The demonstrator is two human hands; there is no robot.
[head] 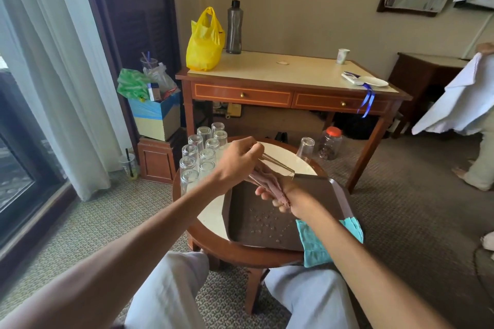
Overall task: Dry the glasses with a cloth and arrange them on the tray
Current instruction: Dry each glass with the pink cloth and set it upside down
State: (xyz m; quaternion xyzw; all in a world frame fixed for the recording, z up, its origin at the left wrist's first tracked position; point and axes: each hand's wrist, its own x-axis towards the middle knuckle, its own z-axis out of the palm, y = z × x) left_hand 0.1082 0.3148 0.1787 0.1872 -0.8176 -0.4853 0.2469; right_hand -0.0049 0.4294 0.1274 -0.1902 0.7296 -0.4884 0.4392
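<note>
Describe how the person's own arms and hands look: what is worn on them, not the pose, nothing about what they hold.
The left arm and right arm are bare as far as the frame shows, with no sleeve in view. The left hand and right hand wear no gloves; no watch, bracelet or ring shows. Pale grey trousers cover the lap below.
</note>
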